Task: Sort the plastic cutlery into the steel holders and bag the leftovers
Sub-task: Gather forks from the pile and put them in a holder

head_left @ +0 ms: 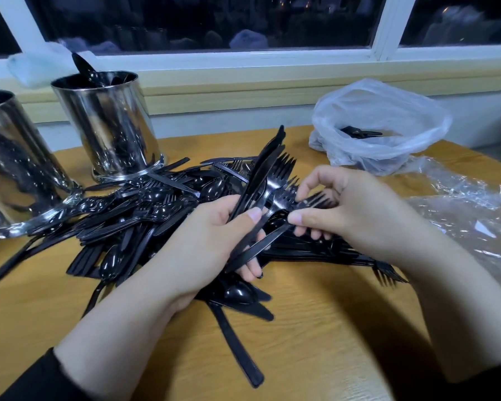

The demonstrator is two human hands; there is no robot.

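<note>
The left hand point(214, 238) curls round a bundle point(268, 180) of black plastic knives and forks, thumb pressed across the handles, the blades and tines fanning up and away from the palm. The right hand point(356, 209) reaches in from the right with fingers bent, thumb and fingertips pinching one fork point(315, 201) at its neck, just beside the bundle. Under and behind both hands lies the pile point(145, 215) of mixed black cutlery, spread over the wooden table point(315, 328) and running up to the feet of the steel holders. The near holder point(18, 166) stands at the left edge; what is in it cannot be told. The far holder point(107, 123) has a spoon point(83, 66) sticking out of its top. At the right rear a white bag point(388, 111) sits open with a few black pieces point(359, 131) inside. Crumpled clear wrap point(469, 209) lies at the right edge, beside the right hand.
</note>
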